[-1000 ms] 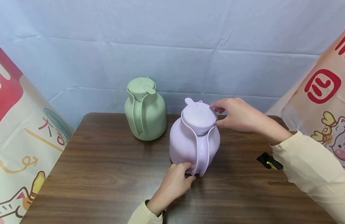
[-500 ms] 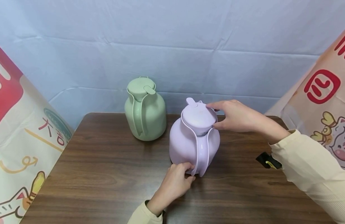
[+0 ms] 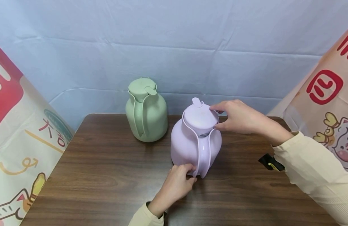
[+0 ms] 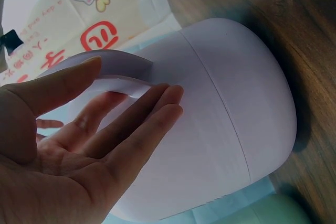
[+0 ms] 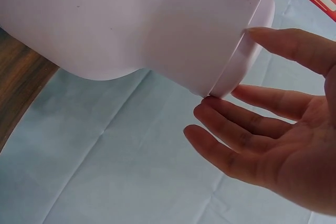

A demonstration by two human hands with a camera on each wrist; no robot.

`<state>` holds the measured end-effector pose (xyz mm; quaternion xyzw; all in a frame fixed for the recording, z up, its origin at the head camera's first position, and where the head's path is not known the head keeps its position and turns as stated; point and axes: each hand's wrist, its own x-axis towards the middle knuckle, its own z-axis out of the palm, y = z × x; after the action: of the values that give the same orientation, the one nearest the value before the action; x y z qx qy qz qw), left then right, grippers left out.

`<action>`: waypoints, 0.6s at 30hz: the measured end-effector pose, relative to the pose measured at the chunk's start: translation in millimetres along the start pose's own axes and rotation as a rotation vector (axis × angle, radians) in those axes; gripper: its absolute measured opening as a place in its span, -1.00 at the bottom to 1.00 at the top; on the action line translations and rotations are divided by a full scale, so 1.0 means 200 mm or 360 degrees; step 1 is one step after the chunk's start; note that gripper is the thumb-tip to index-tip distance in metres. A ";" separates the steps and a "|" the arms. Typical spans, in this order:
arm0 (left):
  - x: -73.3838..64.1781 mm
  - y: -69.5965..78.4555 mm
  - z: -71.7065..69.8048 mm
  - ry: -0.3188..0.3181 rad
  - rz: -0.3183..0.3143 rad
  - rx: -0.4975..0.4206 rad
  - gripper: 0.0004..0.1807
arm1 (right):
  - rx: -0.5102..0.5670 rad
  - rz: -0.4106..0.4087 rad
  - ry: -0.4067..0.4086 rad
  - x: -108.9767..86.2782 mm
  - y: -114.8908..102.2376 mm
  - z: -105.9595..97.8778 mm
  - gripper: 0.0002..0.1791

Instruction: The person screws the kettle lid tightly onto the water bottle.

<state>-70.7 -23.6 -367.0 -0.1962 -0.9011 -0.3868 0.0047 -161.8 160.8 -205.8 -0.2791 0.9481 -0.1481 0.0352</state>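
Observation:
A lilac thermos jug [image 3: 180,144] stands upright on the wooden table, its handle [image 3: 203,153] facing the near side. My left hand [image 3: 178,182] pinches the lower part of that handle; the left wrist view has the thumb on one side and fingers along the other and against the body. My right hand [image 3: 238,116] grips the edge of the round lid [image 3: 200,116] from the right, thumb near, fingertips far. The lid sits in the jug's neck, its tab [image 3: 196,102] pointing to the back. In the right wrist view, the fingertips [image 5: 210,103] touch the lid's rim.
A green thermos jug [image 3: 152,116] stands to the left and further back on the table [image 3: 106,175]. Pale blue cloth [image 3: 174,47] hangs behind. Printed sheets [image 3: 329,110] flank both sides. A black strap piece [image 3: 271,162] sits by the right sleeve.
The lilac lid has turned clockwise as seen from above: its tab has swung from back left to the back. The right fingers have shifted slightly with it; the left hand stays put.

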 end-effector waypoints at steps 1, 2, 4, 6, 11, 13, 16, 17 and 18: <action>0.00 0.00 0.00 0.0003 0.0002 0.0000 -0.82 | -0.0001 -0.0001 -0.0001 0.00 0.00 0.00 -0.43; 0.00 0.00 0.00 0.0005 0.0004 0.0001 -0.82 | -0.0001 -0.0005 -0.0004 0.00 0.00 0.00 -0.43; 0.00 0.00 0.00 0.0008 0.0005 0.0000 -0.82 | -0.0004 -0.0005 -0.0014 0.01 0.00 0.00 -0.44; 0.00 0.00 0.00 0.0006 0.0005 0.0000 -0.82 | -0.0007 -0.0007 -0.0026 0.01 0.00 -0.01 -0.45; 0.00 0.00 0.00 -0.0002 0.0001 0.0006 -0.82 | -0.0005 0.0003 -0.0051 0.02 0.01 -0.01 -0.43; 0.00 0.00 -0.01 -0.0004 0.0000 0.0005 -0.82 | -0.0004 0.0005 -0.0063 0.03 0.01 -0.02 -0.42; 0.00 0.00 -0.01 -0.0009 -0.0004 0.0004 -0.82 | -0.0005 0.0005 -0.0089 0.03 0.01 -0.02 -0.39; 0.00 0.00 -0.01 -0.0011 -0.0005 0.0003 -0.82 | -0.0004 0.0003 -0.0099 0.03 0.01 -0.02 -0.38; 0.00 -0.01 -0.01 -0.0012 -0.0006 0.0002 -0.82 | -0.0002 0.0001 -0.0110 0.04 0.01 -0.02 -0.37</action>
<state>-71.7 -24.9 -366.9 -0.1959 -0.9017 -0.3853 0.0006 -169.7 159.6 -202.1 -0.2838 0.9465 -0.1379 0.0677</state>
